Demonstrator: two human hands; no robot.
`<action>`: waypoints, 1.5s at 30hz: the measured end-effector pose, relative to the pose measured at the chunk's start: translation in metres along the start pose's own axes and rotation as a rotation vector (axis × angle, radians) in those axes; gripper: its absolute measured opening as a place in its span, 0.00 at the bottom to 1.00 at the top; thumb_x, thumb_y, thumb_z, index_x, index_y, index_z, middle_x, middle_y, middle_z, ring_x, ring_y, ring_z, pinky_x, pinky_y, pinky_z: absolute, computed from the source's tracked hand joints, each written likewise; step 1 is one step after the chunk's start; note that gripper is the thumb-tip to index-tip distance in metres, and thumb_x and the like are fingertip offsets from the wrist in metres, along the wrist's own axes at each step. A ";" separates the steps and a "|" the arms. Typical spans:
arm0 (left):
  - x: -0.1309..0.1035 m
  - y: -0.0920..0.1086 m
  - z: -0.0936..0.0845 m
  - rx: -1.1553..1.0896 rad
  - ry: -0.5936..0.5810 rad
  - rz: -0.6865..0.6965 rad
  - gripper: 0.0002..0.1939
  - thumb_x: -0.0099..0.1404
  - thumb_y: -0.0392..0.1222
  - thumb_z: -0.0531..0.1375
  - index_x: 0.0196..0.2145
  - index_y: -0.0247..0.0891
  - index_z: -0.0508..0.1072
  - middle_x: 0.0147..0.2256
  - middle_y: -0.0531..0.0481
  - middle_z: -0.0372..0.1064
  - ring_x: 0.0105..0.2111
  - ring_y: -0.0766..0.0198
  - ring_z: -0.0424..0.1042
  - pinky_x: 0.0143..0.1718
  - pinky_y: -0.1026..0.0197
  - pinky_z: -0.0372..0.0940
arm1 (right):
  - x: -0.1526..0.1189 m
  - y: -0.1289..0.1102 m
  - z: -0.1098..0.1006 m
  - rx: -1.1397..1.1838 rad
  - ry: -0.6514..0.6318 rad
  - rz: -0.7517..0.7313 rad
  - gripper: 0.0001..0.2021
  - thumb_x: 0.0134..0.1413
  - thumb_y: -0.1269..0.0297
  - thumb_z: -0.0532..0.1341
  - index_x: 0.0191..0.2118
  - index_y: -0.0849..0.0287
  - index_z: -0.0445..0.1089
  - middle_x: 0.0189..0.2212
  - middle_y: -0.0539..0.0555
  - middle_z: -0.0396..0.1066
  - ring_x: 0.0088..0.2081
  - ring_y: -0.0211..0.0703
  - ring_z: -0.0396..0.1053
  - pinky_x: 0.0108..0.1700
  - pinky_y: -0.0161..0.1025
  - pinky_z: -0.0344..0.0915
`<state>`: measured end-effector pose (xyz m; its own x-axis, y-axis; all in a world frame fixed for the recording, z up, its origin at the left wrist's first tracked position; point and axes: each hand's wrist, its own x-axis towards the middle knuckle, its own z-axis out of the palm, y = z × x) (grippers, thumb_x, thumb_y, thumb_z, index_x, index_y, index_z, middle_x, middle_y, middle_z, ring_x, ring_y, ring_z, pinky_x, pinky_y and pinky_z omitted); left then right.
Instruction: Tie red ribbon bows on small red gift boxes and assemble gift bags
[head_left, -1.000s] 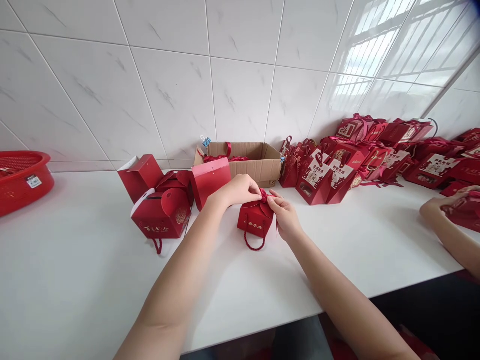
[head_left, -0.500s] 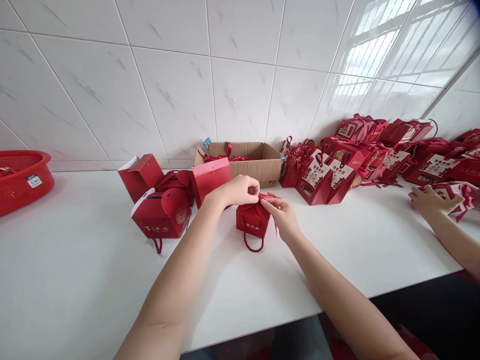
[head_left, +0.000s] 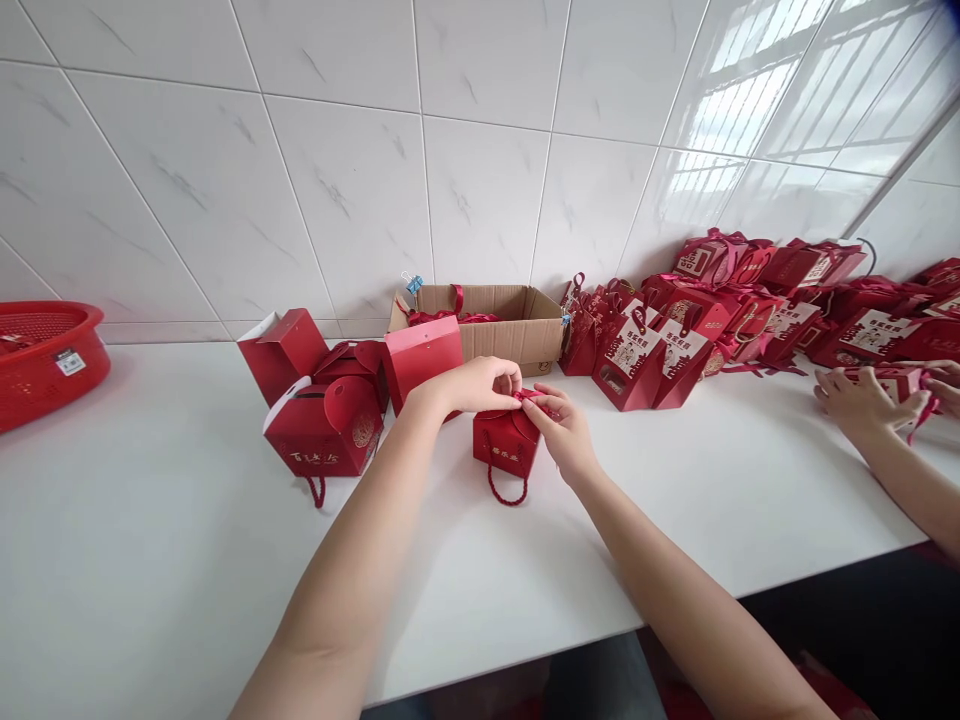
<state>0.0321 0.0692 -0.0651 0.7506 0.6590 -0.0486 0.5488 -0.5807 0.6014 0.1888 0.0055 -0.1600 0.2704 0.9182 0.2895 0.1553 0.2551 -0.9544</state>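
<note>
A small red gift box (head_left: pixel 504 440) with a dark red rope handle (head_left: pixel 508 500) hanging down its front stands upright on the white table before me. Red ribbon (head_left: pixel 531 394) lies across its top. My left hand (head_left: pixel 484 385) reaches over from the left, its thumb and fingers pinched on the ribbon. From the right, my right hand (head_left: pixel 562 425) pinches the same ribbon between thumb and fingers at the top of the box. The knot, if there is one, is mostly hidden by my fingers.
Several red boxes (head_left: pixel 322 430) stand to the left, near a cardboard box (head_left: pixel 525 345) holding red ribbon. A red plastic basket (head_left: pixel 52 370) sits far left. Red gift boxes (head_left: pixel 634 355) are piled on the right, where another person's hands (head_left: pixel 862 400) handle a box.
My hands have dipped slightly at the box's top, still pinching the ribbon. The ribbon end below my right hand no longer shows. At the right, the other person's box has tilted.
</note>
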 end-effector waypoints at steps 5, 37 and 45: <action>0.002 -0.003 0.002 0.002 -0.010 -0.074 0.14 0.60 0.53 0.55 0.36 0.41 0.70 0.39 0.49 0.70 0.35 0.61 0.67 0.32 0.62 0.59 | 0.001 0.003 0.000 -0.040 -0.007 -0.023 0.16 0.49 0.49 0.62 0.33 0.56 0.76 0.54 0.58 0.64 0.52 0.51 0.66 0.50 0.46 0.66; -0.011 -0.009 -0.017 0.034 -0.155 -0.003 0.08 0.58 0.43 0.58 0.36 0.40 0.72 0.39 0.51 0.73 0.38 0.62 0.70 0.38 0.62 0.63 | -0.006 -0.016 -0.011 -0.416 -0.099 -0.405 0.09 0.51 0.64 0.60 0.40 0.56 0.63 0.26 0.48 0.70 0.28 0.38 0.66 0.37 0.39 0.61; -0.013 -0.006 -0.017 -0.080 -0.173 -0.020 0.14 0.57 0.43 0.60 0.41 0.40 0.69 0.40 0.49 0.73 0.39 0.59 0.72 0.40 0.60 0.64 | -0.010 -0.015 -0.009 -0.523 -0.193 -0.536 0.13 0.57 0.66 0.55 0.48 0.53 0.65 0.34 0.52 0.73 0.37 0.44 0.68 0.43 0.45 0.57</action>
<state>0.0127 0.0720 -0.0545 0.7957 0.5738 -0.1939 0.5385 -0.5237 0.6601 0.1918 -0.0105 -0.1475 -0.1317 0.7584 0.6383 0.6598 0.5476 -0.5145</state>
